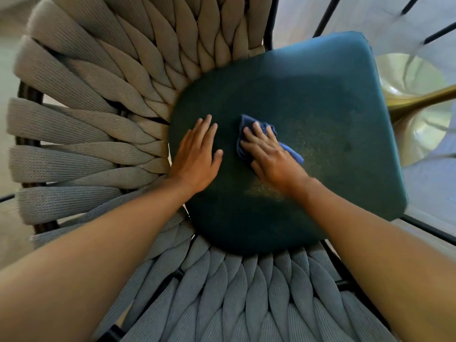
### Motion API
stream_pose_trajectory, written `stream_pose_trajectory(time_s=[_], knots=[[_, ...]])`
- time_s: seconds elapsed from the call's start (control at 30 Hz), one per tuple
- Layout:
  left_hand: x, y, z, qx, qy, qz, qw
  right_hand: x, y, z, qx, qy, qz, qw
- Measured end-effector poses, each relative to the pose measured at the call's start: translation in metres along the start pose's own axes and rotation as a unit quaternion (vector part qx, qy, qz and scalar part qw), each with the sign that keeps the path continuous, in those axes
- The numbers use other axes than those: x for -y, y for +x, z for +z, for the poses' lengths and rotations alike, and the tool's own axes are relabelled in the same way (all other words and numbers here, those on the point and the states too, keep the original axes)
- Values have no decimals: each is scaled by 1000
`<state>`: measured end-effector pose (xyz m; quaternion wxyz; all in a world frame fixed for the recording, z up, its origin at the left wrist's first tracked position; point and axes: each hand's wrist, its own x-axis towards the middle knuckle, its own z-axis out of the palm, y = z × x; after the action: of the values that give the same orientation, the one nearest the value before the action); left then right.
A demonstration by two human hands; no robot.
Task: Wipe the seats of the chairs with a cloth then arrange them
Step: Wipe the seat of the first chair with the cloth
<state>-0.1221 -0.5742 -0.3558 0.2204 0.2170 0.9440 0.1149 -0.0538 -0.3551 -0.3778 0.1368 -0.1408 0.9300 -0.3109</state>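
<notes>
Right hand (271, 156) presses a crumpled blue cloth (249, 137) flat-fingered onto the dark teal padded seat cushion (308, 99), near its middle. Left hand (197, 156) lies flat on the cushion just beside it, fingers straight, holding nothing. Thick grey woven-rope chair back (81, 99) wraps around the seat. Gold pedestal base (419, 102) far right.

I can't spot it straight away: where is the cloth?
The blue cloth lies mid-frame on the green seat, under the right hand, just right of the left hand.
</notes>
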Motion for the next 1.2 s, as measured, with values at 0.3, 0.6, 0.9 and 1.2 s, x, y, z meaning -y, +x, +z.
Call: stream_pose_trajectory(time_s=[0.3,0.6,0.9,1.2], knots=[[19,-24,-1,4,0,2,1000,0,-7,-45,-214,120,157,957],[22,-34,2,-69,-94,-66,991,26,112,-4,-122,57,136,982],[38,-27,-8,-111,-171,-138,969,59,36,47,103,30,-122,987],[-30,-59,12,-149,-150,-175,962,52,-46,0,-117,87,57,988]])
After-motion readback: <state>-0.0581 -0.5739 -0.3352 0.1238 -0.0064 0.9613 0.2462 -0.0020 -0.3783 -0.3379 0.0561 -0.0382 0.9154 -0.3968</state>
